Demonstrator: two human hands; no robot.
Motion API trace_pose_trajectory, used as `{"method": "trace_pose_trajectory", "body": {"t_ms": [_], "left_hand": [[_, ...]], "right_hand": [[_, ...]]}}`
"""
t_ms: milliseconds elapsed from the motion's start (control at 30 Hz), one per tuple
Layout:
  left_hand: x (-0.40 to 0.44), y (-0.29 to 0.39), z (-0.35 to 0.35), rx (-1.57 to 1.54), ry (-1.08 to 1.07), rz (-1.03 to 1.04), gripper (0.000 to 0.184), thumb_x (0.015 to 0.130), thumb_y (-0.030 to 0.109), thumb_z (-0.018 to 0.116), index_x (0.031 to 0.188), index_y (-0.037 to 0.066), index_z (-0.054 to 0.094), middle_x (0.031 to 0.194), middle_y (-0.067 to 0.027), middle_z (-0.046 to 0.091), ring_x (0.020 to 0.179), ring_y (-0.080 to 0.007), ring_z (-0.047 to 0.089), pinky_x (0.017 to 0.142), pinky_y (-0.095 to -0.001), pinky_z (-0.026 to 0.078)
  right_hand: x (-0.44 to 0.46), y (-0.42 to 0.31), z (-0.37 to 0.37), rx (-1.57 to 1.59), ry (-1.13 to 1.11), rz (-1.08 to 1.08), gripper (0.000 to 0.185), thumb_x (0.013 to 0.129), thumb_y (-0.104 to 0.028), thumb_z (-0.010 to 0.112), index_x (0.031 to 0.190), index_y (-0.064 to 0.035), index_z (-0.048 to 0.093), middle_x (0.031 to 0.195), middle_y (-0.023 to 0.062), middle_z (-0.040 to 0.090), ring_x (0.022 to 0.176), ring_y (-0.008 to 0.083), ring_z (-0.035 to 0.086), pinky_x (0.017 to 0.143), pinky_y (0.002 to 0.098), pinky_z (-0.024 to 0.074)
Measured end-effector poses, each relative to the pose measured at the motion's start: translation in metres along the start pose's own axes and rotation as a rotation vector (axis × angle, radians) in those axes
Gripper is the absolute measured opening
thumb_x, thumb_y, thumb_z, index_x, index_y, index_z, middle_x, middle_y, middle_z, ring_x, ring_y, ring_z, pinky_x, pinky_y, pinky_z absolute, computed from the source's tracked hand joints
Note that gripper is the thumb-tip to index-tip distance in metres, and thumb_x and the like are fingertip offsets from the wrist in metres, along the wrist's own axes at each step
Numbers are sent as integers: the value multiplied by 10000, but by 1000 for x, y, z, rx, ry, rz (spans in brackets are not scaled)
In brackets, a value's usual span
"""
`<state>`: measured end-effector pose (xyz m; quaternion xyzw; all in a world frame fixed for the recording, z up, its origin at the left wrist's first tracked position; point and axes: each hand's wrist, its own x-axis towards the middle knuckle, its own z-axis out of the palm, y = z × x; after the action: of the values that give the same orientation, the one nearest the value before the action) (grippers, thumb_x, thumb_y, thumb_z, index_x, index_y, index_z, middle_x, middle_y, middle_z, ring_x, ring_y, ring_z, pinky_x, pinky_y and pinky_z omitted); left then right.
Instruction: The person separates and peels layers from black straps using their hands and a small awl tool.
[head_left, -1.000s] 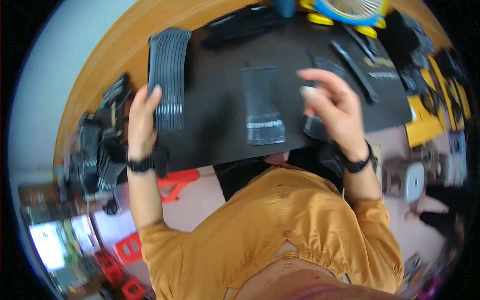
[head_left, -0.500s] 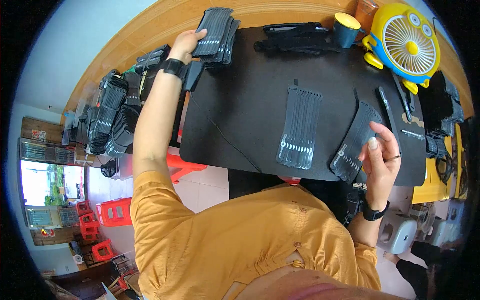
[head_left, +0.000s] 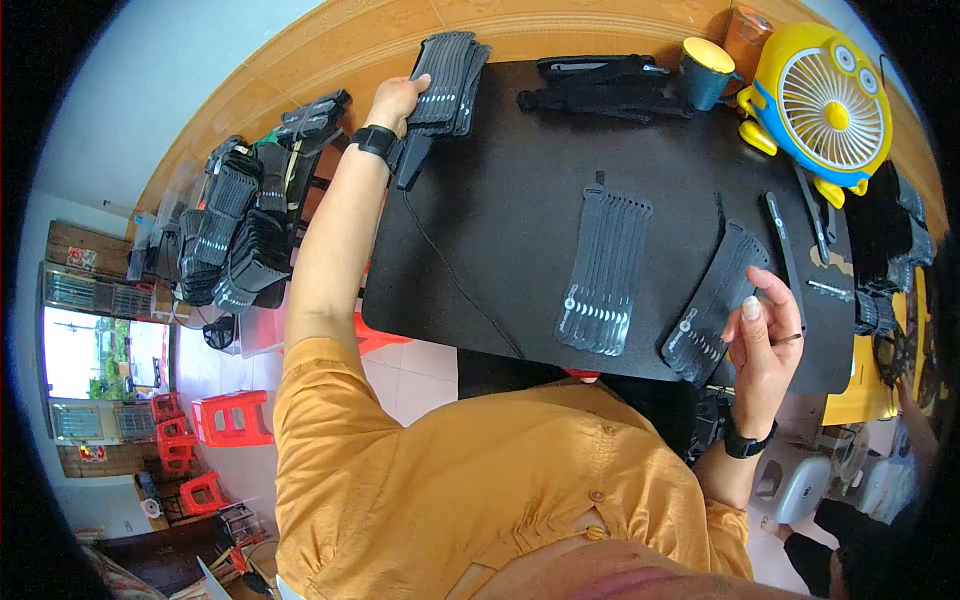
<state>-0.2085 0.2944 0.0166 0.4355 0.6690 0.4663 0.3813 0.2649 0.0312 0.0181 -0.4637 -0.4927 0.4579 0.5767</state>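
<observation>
Strip stacks [head_left: 604,270] near half-open right hand [head_left: 765,345]: 2; left hand [head_left: 398,102] grips 1 bundle [head_left: 446,85].

Illumination: bright, diffuse. Window [head_left: 85,350] at 9 o'clock: overexposed. Dark tabletop [head_left: 500,220]: faint sheen. Black strips [head_left: 606,265] near centre: sharp, pale highlights on lower ends. Lens distortion: wooden trim [head_left: 290,70] bowed from 10 to 12 o'clock; corners vignetted black. Edge at 4 o'clock: soft.

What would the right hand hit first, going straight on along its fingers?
Right hand: probably the black strap bundle nearest its fingertips, though one view leaves its height above the table unclear.
</observation>
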Motion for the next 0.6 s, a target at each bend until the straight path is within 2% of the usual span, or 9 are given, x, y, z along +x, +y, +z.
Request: {"method": "trace_pose_trajectory", "body": {"t_ms": [100, 167, 200, 267, 300, 367, 400, 467, 600], "left_hand": [[6, -6, -1, -23, 11, -16, 261, 938, 192, 613, 1029, -52, 626, 964, -149, 687, 813, -246, 663, 723, -376, 516], [10, -14, -2, 97, 41, -3, 385, 926, 310, 620, 1092, -37, 630, 1029, -197, 679, 960, -305, 654, 841, -431, 500], [16, -18, -5, 96, 43, -3, 385, 926, 310, 620, 1092, -37, 630, 1029, -197, 679, 960, -305, 654, 841, -431, 500], [29, -24, -11, 669, 228, 169, 590, 889, 476, 608, 1235, -1, 587, 1225, -261, 600, 1160, -377, 569, 976, -480, 439], [17, -16, -7, 666, 228, 169, 590, 889, 476, 608, 1235, -1, 587, 1225, -261, 600, 1160, -377, 569, 976, -480, 439], [-25, 9, 12, 822, 303, 511, 765, 843, 590, 586, 1392, 67, 474, 1392, -308, 443, 1290, -423, 451, 1060, -482, 381], [-29, 6, 19, 820, 305, 507, 765, 843, 590, 586, 1392, 67, 474, 1392, -308, 443, 1290, -423, 451, 1060, -482, 381], [-36, -1, 28, 1042, 105, 499, 831, 825, 591, 593, 1487, 152, 346, 1498, -302, 291, 1316, -452, 410, 1080, -474, 366], [-41, -10, 36, 1105, 104, 388, 824, 828, 544, 623, 1504, 199, 303, 1509, -312, 249, 1352, -469, 354, 1103, -471, 340]], "right_hand": [[0, 1, 2, -20, -9, 7, 314, 948, -157, 624, 1233, -31, 584, 655, -39, 552, 551, 14, 470, 475, 165, 287], [0, 2, 2, -20, -13, -1, 317, 948, -162, 626, 1234, -33, 584, 653, -37, 556, 547, 13, 468, 472, 166, 285], [0, 3, 2, -18, -14, -8, 318, 949, -161, 624, 1237, -35, 582, 653, -34, 562, 544, 12, 468, 469, 165, 283], [-1, 2, 2, -18, -15, -18, 318, 949, -161, 623, 1239, -36, 580, 654, -31, 567, 542, 11, 469, 466, 164, 280], [-2, 0, 1, -21, -15, -7, 321, 950, -160, 622, 1243, -37, 578, 654, -30, 568, 539, 11, 467, 465, 163, 277], [-2, -2, 2, -26, -15, 5, 324, 950, -160, 622, 1246, -37, 576, 655, -30, 568, 535, 11, 465, 463, 161, 273], [-2, -2, 4, -32, -3, 6, 325, 951, -159, 620, 1249, -37, 574, 656, -30, 568, 533, 10, 461, 462, 161, 270], [-1, -3, 5, -41, 0, 6, 327, 952, -159, 618, 1252, -36, 572, 657, -29, 567, 531, 10, 458, 461, 160, 266], [-1, -2, 8, -52, -23, 0, 316, 950, -156, 616, 1242, -40, 582, 661, -29, 568, 536, 9, 454, 470, 159, 274]]}}
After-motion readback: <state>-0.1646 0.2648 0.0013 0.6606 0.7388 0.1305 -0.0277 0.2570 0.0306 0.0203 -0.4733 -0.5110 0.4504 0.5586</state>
